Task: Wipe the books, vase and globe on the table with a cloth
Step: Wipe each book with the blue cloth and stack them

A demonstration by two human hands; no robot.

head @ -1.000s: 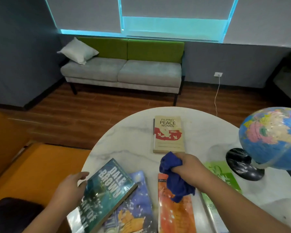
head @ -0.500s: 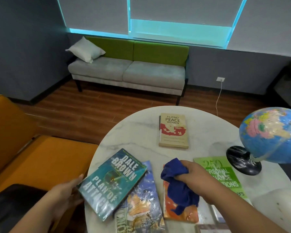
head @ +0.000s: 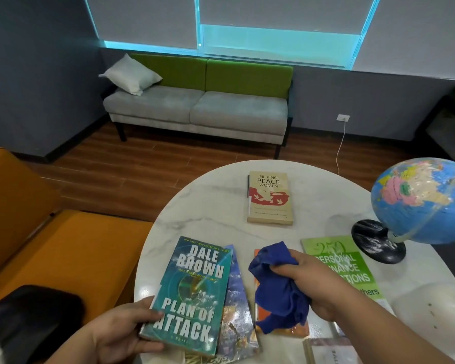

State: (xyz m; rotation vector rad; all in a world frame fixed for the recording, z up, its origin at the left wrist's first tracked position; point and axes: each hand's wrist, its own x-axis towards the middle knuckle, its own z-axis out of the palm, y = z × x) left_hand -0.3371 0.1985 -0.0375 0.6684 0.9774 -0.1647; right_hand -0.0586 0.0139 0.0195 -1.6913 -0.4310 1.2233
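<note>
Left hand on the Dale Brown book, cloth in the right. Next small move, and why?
Probably swing the blue cloth, bunched in the right hand, left onto the teal book and start wiping. The left hand grips that book's lower-left corner, steadying it, while the cloth hangs over the orange book, off the teal cover.

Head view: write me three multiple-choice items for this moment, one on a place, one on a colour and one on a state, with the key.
1. Where on the table does the globe stand?
A. left edge
B. right side
C. middle

2. What colour is the cloth?
A. blue
B. white
C. red

3. What is the left hand doing?
A. lying flat
B. hanging idle
C. gripping the Plan of Attack book

Key:
1 B, it stands at the table's right side.
2 A, the right hand bunches blue fabric.
3 C, the thumb lies on the cover's near corner.
</note>
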